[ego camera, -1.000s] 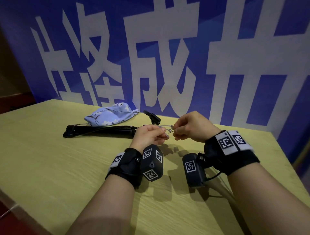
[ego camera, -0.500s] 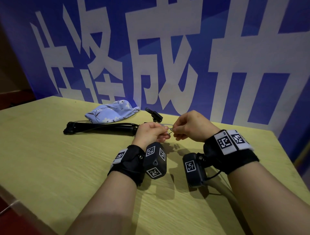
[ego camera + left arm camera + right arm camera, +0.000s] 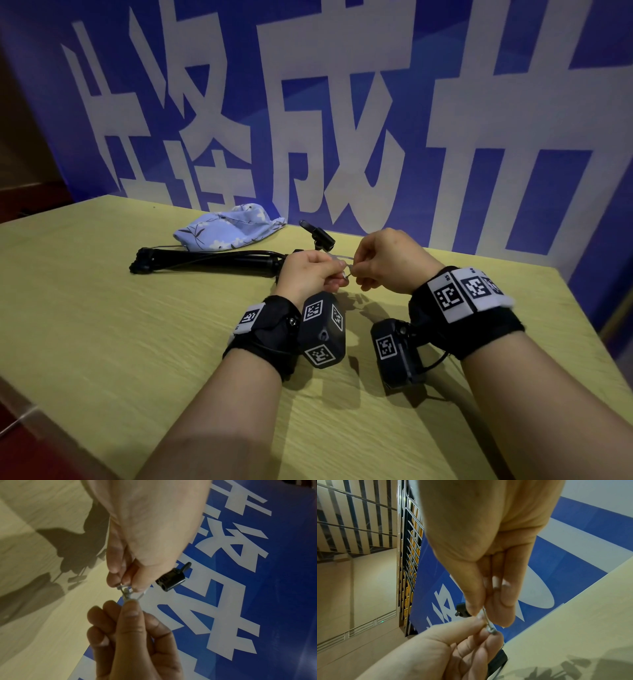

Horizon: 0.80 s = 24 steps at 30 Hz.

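Observation:
Both hands meet above the yellow-green table (image 3: 102, 325), holding a small metal pin with a thin wire loop (image 3: 346, 272) between them. My left hand (image 3: 337, 279) pinches one end of it with thumb and fingertips (image 3: 126, 586). My right hand (image 3: 356, 272) pinches the other end, a thin metal stem (image 3: 485, 614), between thumb and forefinger. The piece (image 3: 127, 595) is short, and both sets of fingertips hide most of it. The other fingers of both hands are curled in.
A black folded pole with a cable (image 3: 212, 262) lies on the table behind the left hand, its black clamp head (image 3: 322, 236) sticking up. A blue floral cloth pouch (image 3: 233, 229) lies beyond it. A blue banner with white characters (image 3: 342, 120) stands along the table's far edge.
Both hands stay together, still pinching the small metal piece. Only the head view has shifted slightly.

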Tool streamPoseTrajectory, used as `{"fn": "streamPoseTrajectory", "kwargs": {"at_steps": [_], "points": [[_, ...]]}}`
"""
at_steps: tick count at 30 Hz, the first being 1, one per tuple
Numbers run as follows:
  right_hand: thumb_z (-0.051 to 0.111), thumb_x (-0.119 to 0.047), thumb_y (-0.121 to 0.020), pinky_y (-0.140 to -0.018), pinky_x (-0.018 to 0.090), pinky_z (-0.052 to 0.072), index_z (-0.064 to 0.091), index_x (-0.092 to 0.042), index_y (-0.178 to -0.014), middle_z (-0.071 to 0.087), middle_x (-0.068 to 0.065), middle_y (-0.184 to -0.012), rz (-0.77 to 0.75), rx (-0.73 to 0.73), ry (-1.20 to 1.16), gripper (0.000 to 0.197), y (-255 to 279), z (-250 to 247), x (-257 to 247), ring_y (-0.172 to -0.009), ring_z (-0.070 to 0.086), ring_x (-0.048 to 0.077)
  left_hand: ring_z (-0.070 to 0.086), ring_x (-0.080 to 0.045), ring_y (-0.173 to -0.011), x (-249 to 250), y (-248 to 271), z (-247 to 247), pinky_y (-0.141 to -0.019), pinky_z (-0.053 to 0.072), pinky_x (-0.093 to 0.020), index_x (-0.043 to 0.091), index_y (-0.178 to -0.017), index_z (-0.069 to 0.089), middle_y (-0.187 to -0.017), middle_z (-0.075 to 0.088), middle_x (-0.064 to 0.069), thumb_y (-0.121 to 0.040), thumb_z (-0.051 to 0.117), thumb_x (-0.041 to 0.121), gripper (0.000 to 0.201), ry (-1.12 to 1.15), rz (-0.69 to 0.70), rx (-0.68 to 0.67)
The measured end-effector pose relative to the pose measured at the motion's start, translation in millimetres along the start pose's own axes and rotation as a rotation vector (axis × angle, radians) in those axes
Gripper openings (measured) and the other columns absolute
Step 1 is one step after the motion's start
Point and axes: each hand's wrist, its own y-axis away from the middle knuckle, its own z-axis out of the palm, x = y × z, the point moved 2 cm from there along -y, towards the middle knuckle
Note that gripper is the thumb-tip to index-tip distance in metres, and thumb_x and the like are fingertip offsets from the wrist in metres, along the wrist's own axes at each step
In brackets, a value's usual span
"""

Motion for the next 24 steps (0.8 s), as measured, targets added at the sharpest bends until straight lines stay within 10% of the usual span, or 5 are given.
{"fn": "streamPoseTrajectory", "kwargs": {"at_steps": [5,13,24], "points": [[0.072,-0.018,-0.084,-0.064,0.028,0.060,0.062,-0.007,-0.081,0.071,0.005,-0.070,-0.013,-0.010,-0.018,0.015,1,3,-5,-0.062,0.070,0.014,0.065,-0.015,-0.053,2,3,2,-0.051,0.051,-0.020,0.005,-0.075,0.065,-0.063,0.067,-0.011,-0.086,0.066,0.003,0.012,-0.024,-0.011,-0.015],[0.074,-0.019,-0.081,-0.060,0.026,0.055,0.062,-0.004,-0.080,0.070,0.010,-0.071,-0.009,-0.039,-0.139,0.019,1,8,-3,-0.060,0.066,0.017,0.068,-0.025,-0.069,-3,1,-1,-0.075,0.056,-0.035,0.010,-0.069,0.068,-0.070,0.068,-0.013,-0.083,0.067,-0.001,0.017,0.062,-0.095,-0.067],[0.073,-0.013,-0.081,-0.064,0.025,0.057,0.062,0.002,-0.087,0.071,0.013,-0.077,0.034,-0.008,-0.272,0.019,-2,10,11,-0.064,0.069,0.016,0.072,-0.017,-0.071,2,2,-1,-0.062,0.054,-0.024,0.008,-0.083,0.063,-0.074,0.071,-0.006,-0.087,0.066,0.006,0.006,0.270,-0.135,-0.089]]}}
